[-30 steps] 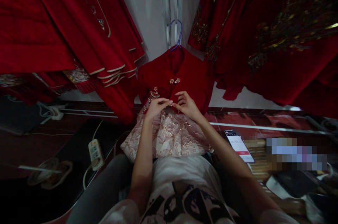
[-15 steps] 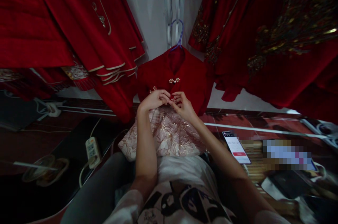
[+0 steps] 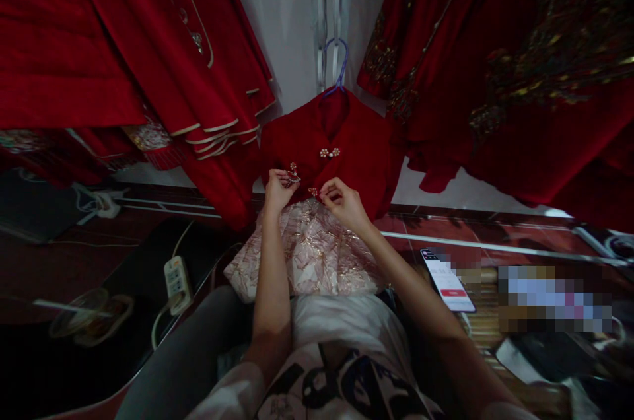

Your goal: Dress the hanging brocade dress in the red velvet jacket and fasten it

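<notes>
A small red dress (image 3: 356, 149) with a pale gold-patterned skirt (image 3: 312, 255) hangs in front of me on a blue hanger (image 3: 337, 67). A pearl clasp (image 3: 328, 152) sits on its chest. My left hand (image 3: 277, 189) is closed, pinching a beaded ornament (image 3: 293, 174) at the left of the bodice. My right hand (image 3: 341, 201) is closed too, pinching a small pearl fastener (image 3: 314, 192) at the bodice's lower middle. The two hands are a little apart.
Large red embroidered garments hang at the left (image 3: 123, 43) and right (image 3: 505, 63). A phone (image 3: 448, 280) with a lit screen lies at the right. A power strip (image 3: 177, 278) and a plastic cup (image 3: 89, 317) lie on the dark floor at left.
My left hand has moved left, away from my right hand, to the beaded ornament. My right hand stays at the lower fastener. The view shifted slightly.
</notes>
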`<state>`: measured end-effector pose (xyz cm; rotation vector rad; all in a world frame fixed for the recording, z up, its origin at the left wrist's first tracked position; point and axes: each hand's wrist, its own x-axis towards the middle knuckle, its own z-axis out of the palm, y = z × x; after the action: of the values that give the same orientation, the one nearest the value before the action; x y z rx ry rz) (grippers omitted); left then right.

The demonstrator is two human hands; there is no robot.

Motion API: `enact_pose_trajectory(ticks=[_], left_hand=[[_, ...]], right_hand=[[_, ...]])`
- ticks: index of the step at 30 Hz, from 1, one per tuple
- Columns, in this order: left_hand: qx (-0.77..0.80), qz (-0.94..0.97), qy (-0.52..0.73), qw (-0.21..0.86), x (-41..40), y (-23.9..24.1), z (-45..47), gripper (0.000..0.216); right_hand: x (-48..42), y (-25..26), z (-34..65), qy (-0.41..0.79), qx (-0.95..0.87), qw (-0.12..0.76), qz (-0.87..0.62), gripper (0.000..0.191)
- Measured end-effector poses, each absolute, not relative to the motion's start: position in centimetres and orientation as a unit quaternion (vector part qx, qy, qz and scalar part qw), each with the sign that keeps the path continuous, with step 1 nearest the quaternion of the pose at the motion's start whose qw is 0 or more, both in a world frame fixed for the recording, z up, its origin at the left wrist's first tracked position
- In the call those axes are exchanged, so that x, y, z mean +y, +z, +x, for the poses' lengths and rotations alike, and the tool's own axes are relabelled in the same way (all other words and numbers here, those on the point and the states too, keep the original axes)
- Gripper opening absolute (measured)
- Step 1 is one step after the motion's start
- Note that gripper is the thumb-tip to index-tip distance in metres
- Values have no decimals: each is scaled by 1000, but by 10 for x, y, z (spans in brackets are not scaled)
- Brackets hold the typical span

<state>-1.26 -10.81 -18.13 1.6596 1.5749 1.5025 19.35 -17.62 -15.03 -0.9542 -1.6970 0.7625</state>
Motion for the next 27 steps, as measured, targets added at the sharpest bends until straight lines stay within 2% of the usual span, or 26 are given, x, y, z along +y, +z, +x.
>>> enact_pose_trajectory(ticks=[6, 14, 17, 20, 24, 27], left_hand=[[566, 550, 584, 186, -105, -174, 11, 39], [537, 486, 656, 213, -109, -167, 22, 19], [517, 498, 658, 227, -109, -165, 20, 17], [490, 487, 671, 269, -107, -165, 19, 20], [463, 417, 695, 358, -104, -166, 17, 23], [461, 392, 696, 386, -104, -165, 17, 19]], right_hand=[[-170, -156, 197, 279, -699, 516, -409, 15], [-151, -177, 181, 177, -694, 498, -489, 41], [-140, -180, 170, 156, -681, 499, -512, 29], [-128, -178, 163, 207, -673, 517, -488, 14], [-118, -168, 161, 296, -663, 538, -428, 13], [-114, -162, 161, 301, -666, 539, -419, 12]])
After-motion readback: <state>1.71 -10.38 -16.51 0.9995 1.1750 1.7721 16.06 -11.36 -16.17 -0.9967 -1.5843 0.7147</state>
